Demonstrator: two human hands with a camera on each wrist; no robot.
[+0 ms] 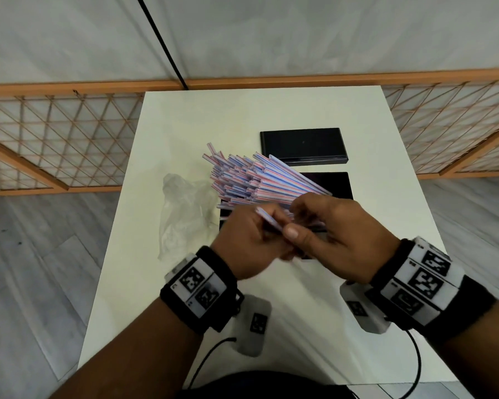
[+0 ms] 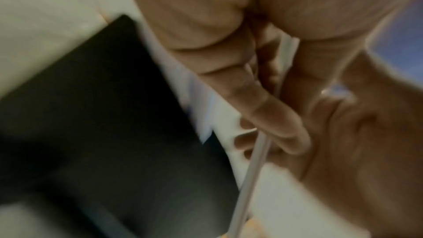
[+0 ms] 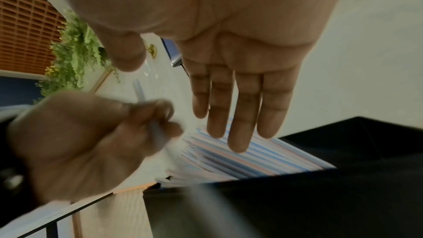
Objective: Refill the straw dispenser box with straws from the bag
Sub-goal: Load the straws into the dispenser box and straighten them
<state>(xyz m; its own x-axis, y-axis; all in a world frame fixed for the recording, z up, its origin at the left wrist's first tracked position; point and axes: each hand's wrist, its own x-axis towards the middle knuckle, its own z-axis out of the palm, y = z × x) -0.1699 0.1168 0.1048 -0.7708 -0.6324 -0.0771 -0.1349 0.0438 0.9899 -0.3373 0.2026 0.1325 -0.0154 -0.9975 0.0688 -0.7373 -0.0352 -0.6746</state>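
Left hand (image 1: 249, 240) pinches 1 straw (image 1: 268, 218); right hand (image 1: 340, 234) flat, fingers straight on straw pile (image 1: 251, 180) over black box (image 1: 333, 184).

Two hands were in view, the left hand (image 1: 252, 240) and the right hand (image 1: 339, 234). One clear bag (image 1: 185, 208) and two black box parts, the lid (image 1: 303, 145) and the box (image 1: 333, 184), were there. The straws (image 1: 260, 180) were too many to count.

A white table (image 1: 185, 125) is carrying a black lid (image 1: 303, 145) near its far edge, a crumpled clear bag (image 1: 182, 208) toward its left edge, and probably the open black box (image 1: 334, 185) mid-table.
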